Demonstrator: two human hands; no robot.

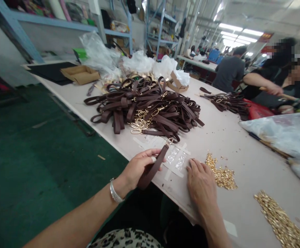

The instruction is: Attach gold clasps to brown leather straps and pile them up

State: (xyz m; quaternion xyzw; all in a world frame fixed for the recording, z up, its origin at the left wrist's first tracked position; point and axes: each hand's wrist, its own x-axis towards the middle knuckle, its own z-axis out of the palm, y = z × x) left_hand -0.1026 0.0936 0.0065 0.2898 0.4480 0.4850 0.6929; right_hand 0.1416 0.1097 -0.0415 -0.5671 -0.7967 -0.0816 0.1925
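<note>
- From the head view: looks down over a pale desk, set slantwise across a green floor.
- Holds a brown strap in the left hand, grip closed around it, above the near edge of the desk.
- Ends, at the strap's upper tip, in a gold clip.
- Rests the right hand on the desk, fingertips down; cannot tell whether its grip is open or pinching something small.
- Lies between the hands: clear film, fixed to the desk with strips of pale tape.
- Spreads out just beside the right hand in a loose heap of gold pieces; gathers again in a denser heap towards the lower right corner.
- Piles up beyond the hands in a tangled mound of brown straps, with gold clips bunched at its front.
- Backs onto crumpled plastic bags and an open carton; holds at the far left end a cardboard tray, partly over black sheets.
- Carries further right a second bunch of straps, near red material and a plastic-covered bundle.
- Shows at upper right a co-worker's hand around a wooden handle; further off, a person in grey, turned away.
- Opens behind onto blue shelving, stacked with goods, and, at upper right, bright ceiling lights.
</note>
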